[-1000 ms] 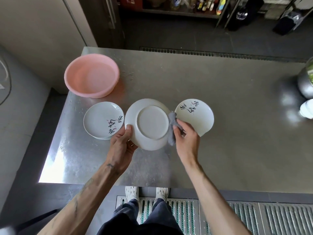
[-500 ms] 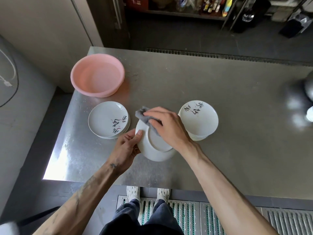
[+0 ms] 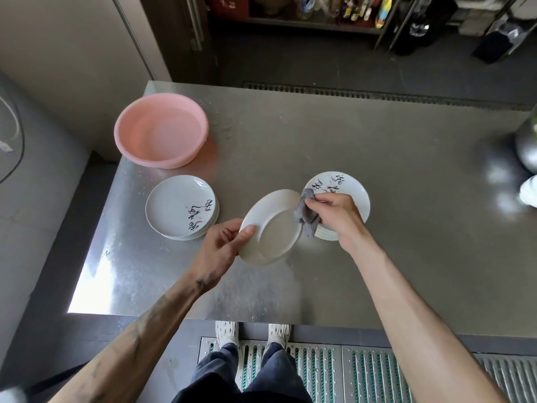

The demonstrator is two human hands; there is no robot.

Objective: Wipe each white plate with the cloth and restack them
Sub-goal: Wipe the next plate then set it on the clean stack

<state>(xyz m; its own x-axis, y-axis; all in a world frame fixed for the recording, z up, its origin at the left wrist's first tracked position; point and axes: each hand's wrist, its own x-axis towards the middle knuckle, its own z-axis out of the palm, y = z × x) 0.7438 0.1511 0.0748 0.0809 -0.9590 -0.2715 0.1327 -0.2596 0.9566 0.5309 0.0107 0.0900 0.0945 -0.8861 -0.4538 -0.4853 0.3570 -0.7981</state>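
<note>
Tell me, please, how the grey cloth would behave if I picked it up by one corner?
Probably floppy: the cloth is bunched in the right hand and a tail droops below it. Likely light, since a pinch alone seems to hold it. Soft, so hardly fragile.

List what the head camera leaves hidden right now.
Head view, held white plate: face turned away, only underside shows.
Head view, right stack of white plates: count hidden behind right hand and grey cloth.
Head view, shiny metal vessel: cut off by right edge.

white plate (image 3: 268, 228) tilted, underside up, grey cloth (image 3: 308, 212) at rim
</note>
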